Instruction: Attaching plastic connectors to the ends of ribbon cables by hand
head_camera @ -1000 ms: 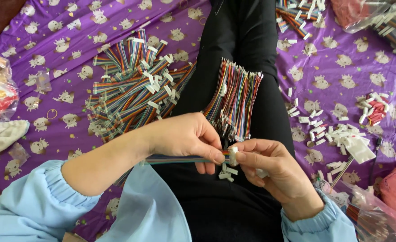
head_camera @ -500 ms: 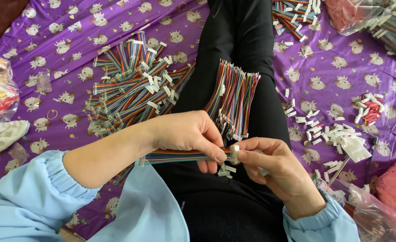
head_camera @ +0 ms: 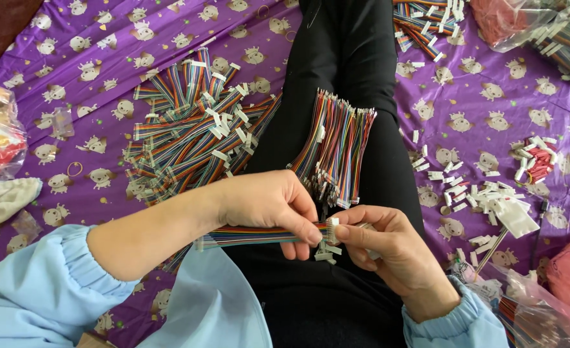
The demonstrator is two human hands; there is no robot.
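Observation:
My left hand (head_camera: 273, 205) pinches the end of a flat rainbow ribbon cable (head_camera: 249, 236) that runs back under my wrist. My right hand (head_camera: 381, 243) meets it fingertip to fingertip and holds a small white plastic connector (head_camera: 332, 225) at the cable's end. A few more white connectors (head_camera: 327, 251) rest in my right palm below the fingers. Just beyond my hands, a loose bundle of coloured wires (head_camera: 336, 148) lies on my black-trousered leg (head_camera: 356, 71).
A pile of finished ribbon cables with white ends (head_camera: 191, 129) lies on the purple patterned cloth (head_camera: 91, 58) at left. Loose white connectors (head_camera: 484, 193) are scattered at right, near a red-wired bunch (head_camera: 537, 158). Clear plastic bags (head_camera: 536, 26) sit at top right and lower right.
My left hand has slid the cable end rightward to meet the connector in my right fingers. The view has shifted slightly; the piles stay put.

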